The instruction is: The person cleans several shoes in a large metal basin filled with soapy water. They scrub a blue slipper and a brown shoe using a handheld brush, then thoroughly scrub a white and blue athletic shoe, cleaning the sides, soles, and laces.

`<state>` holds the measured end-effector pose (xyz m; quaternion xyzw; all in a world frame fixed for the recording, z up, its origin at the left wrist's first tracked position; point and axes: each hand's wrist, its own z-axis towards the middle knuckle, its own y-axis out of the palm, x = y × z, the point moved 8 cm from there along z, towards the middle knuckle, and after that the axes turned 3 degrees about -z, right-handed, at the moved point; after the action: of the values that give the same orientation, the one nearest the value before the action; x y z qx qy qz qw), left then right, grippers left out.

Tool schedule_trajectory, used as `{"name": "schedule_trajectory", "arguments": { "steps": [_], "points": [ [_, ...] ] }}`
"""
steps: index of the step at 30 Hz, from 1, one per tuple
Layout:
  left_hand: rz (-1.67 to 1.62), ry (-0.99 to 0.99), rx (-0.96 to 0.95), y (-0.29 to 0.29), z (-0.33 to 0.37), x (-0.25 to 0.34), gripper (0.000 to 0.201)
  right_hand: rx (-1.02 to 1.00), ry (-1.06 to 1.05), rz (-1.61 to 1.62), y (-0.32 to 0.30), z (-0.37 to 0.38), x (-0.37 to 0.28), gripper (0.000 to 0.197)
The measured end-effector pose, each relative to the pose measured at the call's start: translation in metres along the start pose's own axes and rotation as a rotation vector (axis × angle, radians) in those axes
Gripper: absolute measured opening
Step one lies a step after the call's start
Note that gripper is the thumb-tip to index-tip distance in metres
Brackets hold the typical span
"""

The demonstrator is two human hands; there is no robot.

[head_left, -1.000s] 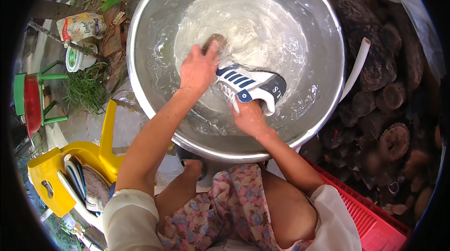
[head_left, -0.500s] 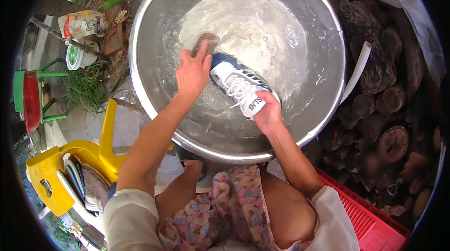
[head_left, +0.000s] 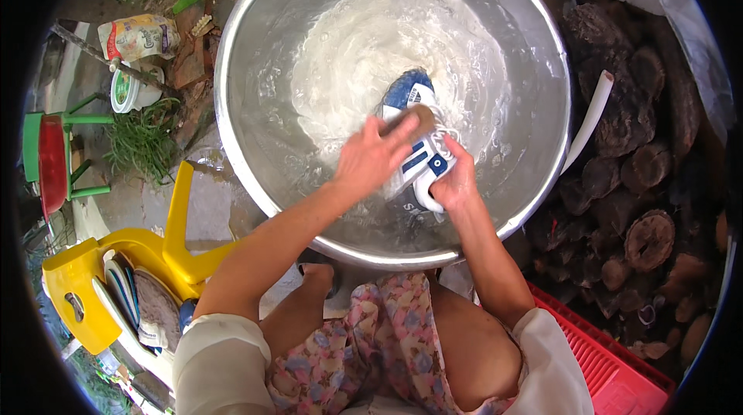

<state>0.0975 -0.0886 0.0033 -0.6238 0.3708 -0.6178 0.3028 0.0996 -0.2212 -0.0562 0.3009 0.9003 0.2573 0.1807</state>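
A large round metal basin [head_left: 235,144] holds cloudy, sudsy water. Over it my right hand [head_left: 458,183] grips a white and blue sneaker [head_left: 414,166] by its heel end, with the blue toe pointing away from me. White laces hang loose on the shoe's right side. My left hand [head_left: 370,153] is closed round a brown scrub brush [head_left: 418,119], which lies across the sneaker's upper. The brush's bristles are hidden beneath it.
On the left stands a yellow plastic chair [head_left: 183,206] with shoes on it, beyond it a red and green stool [head_left: 53,156] and a white tub [head_left: 133,90]. Stacked logs [head_left: 648,238] and a white pipe [head_left: 590,117] lie right; a red crate [head_left: 596,353] sits lower right.
The sneaker has been turned, so its striped side faces up and its toe points farther away. My left hand has brought the brush rightward and nearer, onto the shoe's upper.
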Motion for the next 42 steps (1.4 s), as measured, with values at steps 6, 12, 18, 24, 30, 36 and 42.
{"name": "schedule_trajectory", "arguments": {
  "steps": [6, 12, 18, 24, 30, 36, 42],
  "points": [
    [0.024, -0.414, 0.283, -0.045, 0.029, -0.071, 0.045, 0.031, 0.079, 0.196, -0.036, 0.009, 0.003, 0.039],
    [-0.534, -0.386, 0.069, 0.008, -0.031, -0.006, 0.05, 0.121, 0.04, 0.264, -0.058, 0.026, -0.004, 0.04],
    [-0.105, 0.085, -0.007, -0.01, 0.004, 0.033, 0.051, 0.251, 0.093, 0.07, -0.032, 0.001, 0.018, 0.04],
    [-0.203, -0.233, 0.003, -0.014, 0.011, 0.005, 0.049, 0.226, 0.12, 0.145, -0.05, 0.017, 0.024, 0.034],
    [-0.131, -0.235, -0.098, -0.011, -0.042, -0.015, 0.049, -0.006, 0.001, 0.158, -0.025, 0.016, -0.014, 0.057],
    [-0.046, -0.663, 0.324, -0.034, -0.02, -0.098, 0.043, -0.01, -0.47, -0.724, 0.009, -0.01, -0.015, 0.052],
    [-0.261, -0.077, 0.015, -0.003, -0.042, 0.032, 0.051, 0.107, -0.142, -0.243, -0.022, 0.018, -0.018, 0.028]
  ]
}}
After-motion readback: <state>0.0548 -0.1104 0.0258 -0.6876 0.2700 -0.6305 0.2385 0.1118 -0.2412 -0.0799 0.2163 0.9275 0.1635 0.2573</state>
